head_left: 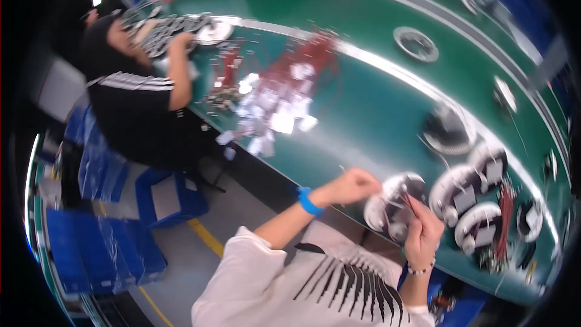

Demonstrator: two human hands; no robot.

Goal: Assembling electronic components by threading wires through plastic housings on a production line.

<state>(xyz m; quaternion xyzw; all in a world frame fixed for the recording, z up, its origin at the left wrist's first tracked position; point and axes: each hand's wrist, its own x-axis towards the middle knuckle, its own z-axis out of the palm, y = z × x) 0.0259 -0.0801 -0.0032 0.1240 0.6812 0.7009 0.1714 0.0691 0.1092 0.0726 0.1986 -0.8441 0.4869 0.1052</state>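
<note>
left hand (354, 184): pinching wires at disc's left edge
right hand (422, 230): gripping round white disc (393, 203) from near side
table (363, 115): green

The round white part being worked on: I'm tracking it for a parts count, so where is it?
In the head view, lower right: the round white part is between both hands at the green table's near edge, left of three similar parts.

Your green tabletop (363, 115) carries scattered white tags (275, 112) with red wires (308, 54), a grey ring (416, 43), and round white assemblies (469, 197) near its front edge.
</note>
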